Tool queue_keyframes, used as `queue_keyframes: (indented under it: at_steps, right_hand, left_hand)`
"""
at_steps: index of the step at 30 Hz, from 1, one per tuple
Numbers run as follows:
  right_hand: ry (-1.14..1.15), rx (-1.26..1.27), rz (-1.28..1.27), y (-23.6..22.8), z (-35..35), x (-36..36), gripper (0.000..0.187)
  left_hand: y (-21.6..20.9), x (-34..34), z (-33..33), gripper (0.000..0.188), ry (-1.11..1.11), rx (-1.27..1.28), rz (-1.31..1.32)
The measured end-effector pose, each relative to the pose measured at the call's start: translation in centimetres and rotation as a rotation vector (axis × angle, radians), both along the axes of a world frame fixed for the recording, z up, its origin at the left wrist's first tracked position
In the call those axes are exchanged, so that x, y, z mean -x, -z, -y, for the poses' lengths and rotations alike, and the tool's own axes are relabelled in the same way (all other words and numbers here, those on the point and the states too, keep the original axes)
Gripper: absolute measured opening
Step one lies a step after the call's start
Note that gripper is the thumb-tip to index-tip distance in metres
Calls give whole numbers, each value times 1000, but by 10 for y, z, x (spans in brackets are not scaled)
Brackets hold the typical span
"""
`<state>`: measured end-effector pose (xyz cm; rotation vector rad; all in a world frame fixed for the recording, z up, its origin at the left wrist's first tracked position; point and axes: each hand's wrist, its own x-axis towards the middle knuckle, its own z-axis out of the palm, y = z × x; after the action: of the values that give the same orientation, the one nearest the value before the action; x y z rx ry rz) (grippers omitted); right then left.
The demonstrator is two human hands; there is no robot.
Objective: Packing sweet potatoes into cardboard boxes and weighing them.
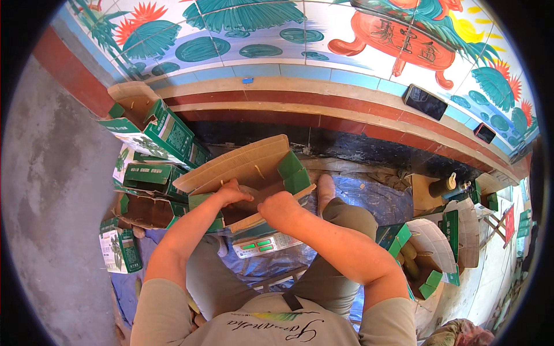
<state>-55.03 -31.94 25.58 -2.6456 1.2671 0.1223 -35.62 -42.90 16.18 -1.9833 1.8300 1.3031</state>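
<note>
An open cardboard box [231,164], green outside and brown inside with its tall flap raised, stands in front of me on a white scale [265,245] with green displays. My left hand [234,193] reaches in over the box's left side, fingers stretched out and apart from the thumb. A pale, blurred patch lies beside those fingers; I cannot make out what it is. At the near inner edge, my right hand [279,207] is closed, knuckles up, and hides whatever its fingers hold. Much of the box's bottom is covered by my hands.
Green-and-white cartons [156,135] are stacked at the left. On the right, another open carton [424,277] holds long greenish vegetables [410,259], with a dark bottle [441,185] farther back. A phone [425,102] leans on the wall ledge. Blue tarp [369,193] covers the floor.
</note>
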Motion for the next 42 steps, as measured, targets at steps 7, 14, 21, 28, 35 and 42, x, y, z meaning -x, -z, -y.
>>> queue_keyframes:
  at_steps: [7, 14, 21, 28, 35, 42]
  right_hand:
    - [3, 34, 33, 0, -1, 5, 13]
    - [-28, 21, 28, 2, -1, 5, 8]
    - [-6, 88, 24, 0, 0, 7, 9]
    - [-11, 72, -4, -7, 7, -3, 14]
    - [-44, 200, 41, 1, 10, -4, 7]
    - [-60, 189, 13, -5, 8, -1, 7]
  left_hand:
    - [15, 1, 4, 94, 2, -41, -10]
    - [26, 11, -2, 80, 37, -80, -83]
    - [-9, -2, 4, 59, 410, 88, 144]
    - [-92, -24, -9, 35, 432, 325, -282]
    - [-151, -98, -79, 18, -145, 862, -418]
    - [-92, -190, -187, 18, -371, 911, 314]
